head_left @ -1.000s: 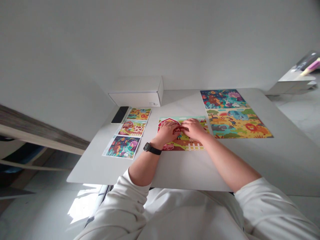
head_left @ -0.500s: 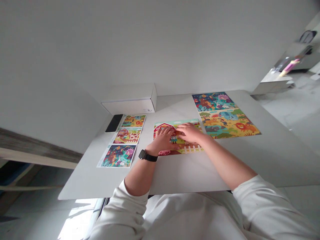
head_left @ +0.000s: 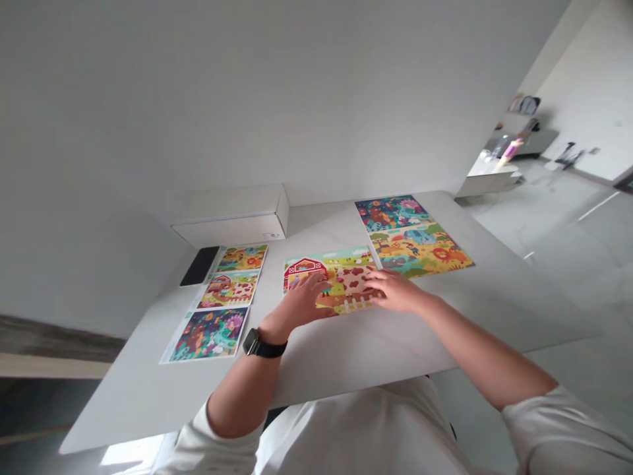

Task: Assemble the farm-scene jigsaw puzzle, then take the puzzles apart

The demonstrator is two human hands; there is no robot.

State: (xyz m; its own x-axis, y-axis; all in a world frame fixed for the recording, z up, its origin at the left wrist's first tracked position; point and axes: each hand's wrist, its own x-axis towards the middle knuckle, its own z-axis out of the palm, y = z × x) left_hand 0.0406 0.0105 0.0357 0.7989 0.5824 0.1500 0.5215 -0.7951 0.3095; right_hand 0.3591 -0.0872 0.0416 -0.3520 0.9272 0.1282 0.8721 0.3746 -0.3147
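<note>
A colourful farm picture (head_left: 353,280), which looks like a jigsaw puzzle, lies flat on the white table in front of me. It has a red barn on its left, a spotted cow on its right and a white fence along the bottom. My left hand (head_left: 304,305) rests over its lower left part with fingers spread, covering some of the barn. A black watch (head_left: 264,344) is on that wrist. At the picture's right edge, beside the cow, my right hand (head_left: 395,290) touches down with its fingers apart. Neither hand grips anything.
Two larger animal pictures, a dark night scene (head_left: 393,211) and a yellow savanna scene (head_left: 420,249), lie at the back right. Three small printed pictures (head_left: 228,290) line the left side, near a black phone (head_left: 199,266). A white box (head_left: 227,224) stands against the wall.
My right hand has moved right, from the middle of the farm picture to its right edge, uncovering the cow. My left hand stays on the left part. The camera view has shifted.
</note>
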